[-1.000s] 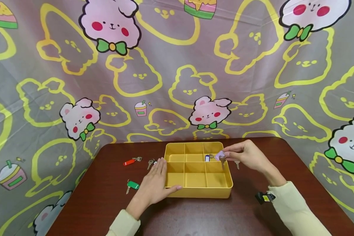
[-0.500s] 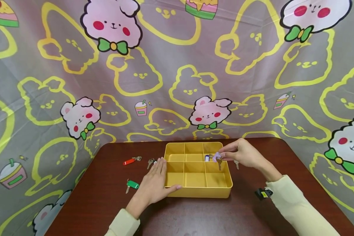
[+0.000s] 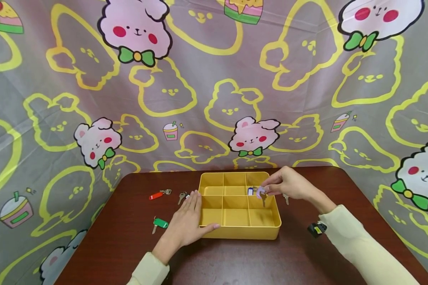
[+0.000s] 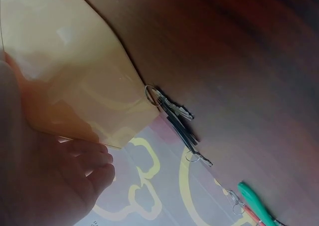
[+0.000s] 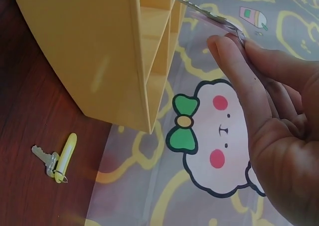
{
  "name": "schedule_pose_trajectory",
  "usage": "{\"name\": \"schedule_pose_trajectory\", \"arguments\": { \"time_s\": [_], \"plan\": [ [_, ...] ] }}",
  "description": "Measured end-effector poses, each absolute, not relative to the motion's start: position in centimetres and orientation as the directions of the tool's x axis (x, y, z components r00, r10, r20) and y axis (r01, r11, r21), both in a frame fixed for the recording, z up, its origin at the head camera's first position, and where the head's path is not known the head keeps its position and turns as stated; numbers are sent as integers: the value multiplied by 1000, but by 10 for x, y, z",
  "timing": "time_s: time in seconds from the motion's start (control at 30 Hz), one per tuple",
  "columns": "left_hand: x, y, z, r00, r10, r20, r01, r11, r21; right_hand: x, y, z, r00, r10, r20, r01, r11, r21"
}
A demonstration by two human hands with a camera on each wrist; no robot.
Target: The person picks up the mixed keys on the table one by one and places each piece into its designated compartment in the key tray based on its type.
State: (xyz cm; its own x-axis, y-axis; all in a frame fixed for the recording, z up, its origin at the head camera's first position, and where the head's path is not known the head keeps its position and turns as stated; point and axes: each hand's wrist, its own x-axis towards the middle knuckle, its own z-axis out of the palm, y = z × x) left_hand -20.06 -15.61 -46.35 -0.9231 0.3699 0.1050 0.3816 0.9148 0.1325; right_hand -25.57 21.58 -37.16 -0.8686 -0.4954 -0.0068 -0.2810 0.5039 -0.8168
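Observation:
My right hand [image 3: 290, 184] pinches a key [image 3: 264, 200] with a purple tag [image 3: 259, 192] over the right side of the yellow divided box [image 3: 240, 232]. In the right wrist view the held key [image 5: 204, 11] stands edge-on at the fingertips. A blue-tagged key [image 3: 250, 191] lies in the back right compartment. My left hand [image 3: 183, 225] rests along the box's left side, its fingers straight and thumb near the front edge. Keys on a ring [image 4: 172, 106] lie on the table just beyond the left fingers, partly hidden in the head view.
To the left on the brown table [image 3: 121, 237] lie a red-tagged key [image 3: 157, 195] and a green-tagged key [image 3: 160, 223]. A yellow-tagged key [image 5: 65, 158] lies right of the box. Patterned cloth [image 3: 199, 99] hangs behind the table.
My right hand has shifted slightly left with the purple-tagged key, which now hangs a little lower over the box. The left hand has stayed in place.

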Motion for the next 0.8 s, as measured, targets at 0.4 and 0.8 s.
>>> {"name": "schedule_pose_trajectory", "arguments": {
  "time_s": [0.4, 0.8],
  "plan": [
    [-201, -157, -465, -922, 371, 110, 384, 913, 138, -266, 207, -373, -847, -524, -87, -246, 532, -810],
    [-202, -156, -465, -921, 372, 113, 386, 913, 134, -271, 198, -370, -835, -538, -117, -253, 565, -786]
  ]
}}
